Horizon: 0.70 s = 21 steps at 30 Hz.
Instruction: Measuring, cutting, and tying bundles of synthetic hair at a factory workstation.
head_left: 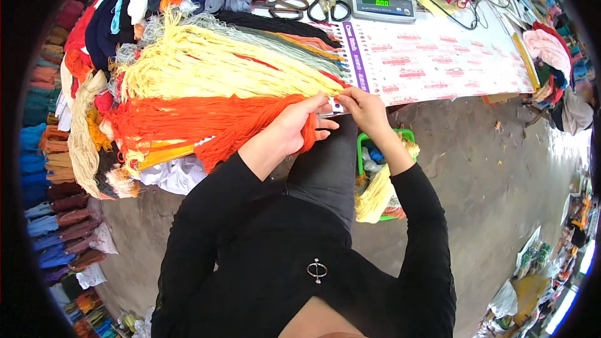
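Note:
A long hank of orange-red embroidery thread (206,122) stretches across the near table edge to my left hand (291,126). That hand's palm is turned up and its fingers curl loosely around the hank's right end. Close beside it, my right hand (366,111) pinches thumb and forefinger together at the lower end of a punched card strip (355,56). Whatever lies in that pinch is too small to make out. Just beyond the hands lies a thick hank of pale yellow thread (206,62), its narrow end reaching the strip. Black, grey-green and red hanks lie behind it.
Two pairs of scissors (327,6) lie behind the threads, beside a digital scale (379,5) bearing a clear tray. White printed sheets (432,62) cover the table's right. Below my right forearm stands a green basket (361,156) with yellow thread. Coloured yarn bundles (47,175) line the left.

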Available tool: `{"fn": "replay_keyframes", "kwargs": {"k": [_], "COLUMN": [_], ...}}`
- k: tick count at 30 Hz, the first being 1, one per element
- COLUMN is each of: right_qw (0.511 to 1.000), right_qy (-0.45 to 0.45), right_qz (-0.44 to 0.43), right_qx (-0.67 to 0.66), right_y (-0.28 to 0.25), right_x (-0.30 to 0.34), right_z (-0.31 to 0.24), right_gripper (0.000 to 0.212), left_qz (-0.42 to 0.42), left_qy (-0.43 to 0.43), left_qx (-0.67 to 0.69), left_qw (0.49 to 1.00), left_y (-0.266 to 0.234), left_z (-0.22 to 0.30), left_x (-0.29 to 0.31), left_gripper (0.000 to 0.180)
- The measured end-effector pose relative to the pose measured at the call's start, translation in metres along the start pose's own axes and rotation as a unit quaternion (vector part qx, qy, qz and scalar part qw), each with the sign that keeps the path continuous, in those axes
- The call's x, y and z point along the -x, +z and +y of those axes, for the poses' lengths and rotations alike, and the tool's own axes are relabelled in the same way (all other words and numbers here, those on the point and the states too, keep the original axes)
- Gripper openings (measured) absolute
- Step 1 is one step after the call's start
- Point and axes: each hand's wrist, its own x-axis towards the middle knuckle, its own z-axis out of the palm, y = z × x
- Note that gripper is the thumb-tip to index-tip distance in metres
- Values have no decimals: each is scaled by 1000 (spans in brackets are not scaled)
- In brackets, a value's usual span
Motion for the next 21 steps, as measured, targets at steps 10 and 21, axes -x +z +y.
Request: {"fn": "replay_keyframes", "kwargs": {"k": [10, 21], "right_qw": [996, 995], "right_qy": [-55, 41], "right_qz": [73, -78], "right_qx": [-17, -49], "right_y": [4, -6], "right_x": [6, -10], "right_z": [2, 2], "right_gripper": [16, 23], "left_qz": [73, 44], "left_qy": [140, 89], "left_qx": [-251, -257], "left_qw": [955, 961], "left_y": [-1, 7], "left_z": [-18, -4], "left_x": [-42, -34], "left_gripper": [32, 18]}}
